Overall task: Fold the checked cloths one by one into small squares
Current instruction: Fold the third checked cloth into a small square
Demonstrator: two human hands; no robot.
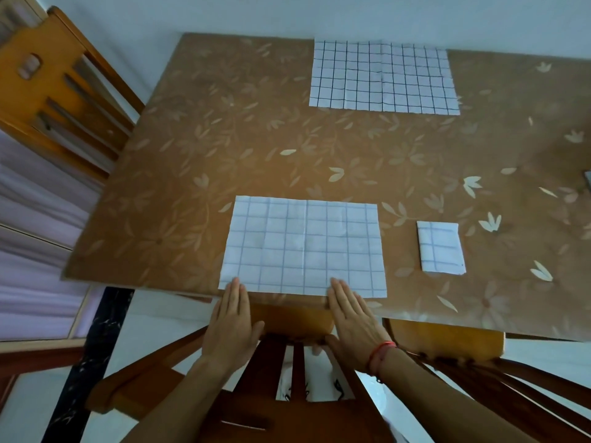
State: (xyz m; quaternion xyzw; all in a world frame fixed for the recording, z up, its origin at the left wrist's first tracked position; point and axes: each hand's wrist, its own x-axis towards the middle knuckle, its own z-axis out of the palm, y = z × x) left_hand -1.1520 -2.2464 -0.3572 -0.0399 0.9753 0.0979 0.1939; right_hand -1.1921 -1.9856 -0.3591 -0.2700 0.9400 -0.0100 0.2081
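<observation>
Head | left hand [232, 324], right hand [353, 324] flat | fingertips on checked cloth [303, 247] edge

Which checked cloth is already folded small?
The small folded cloth on the right; the near cloth under the fingers and the far cloth both lie spread flat.

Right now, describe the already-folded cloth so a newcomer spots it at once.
On the brown leaf-patterned table, look right of the large near cloth. The small folded cloth lies there alone. Unlike that one and the far cloth, it is a compact packet.
</observation>
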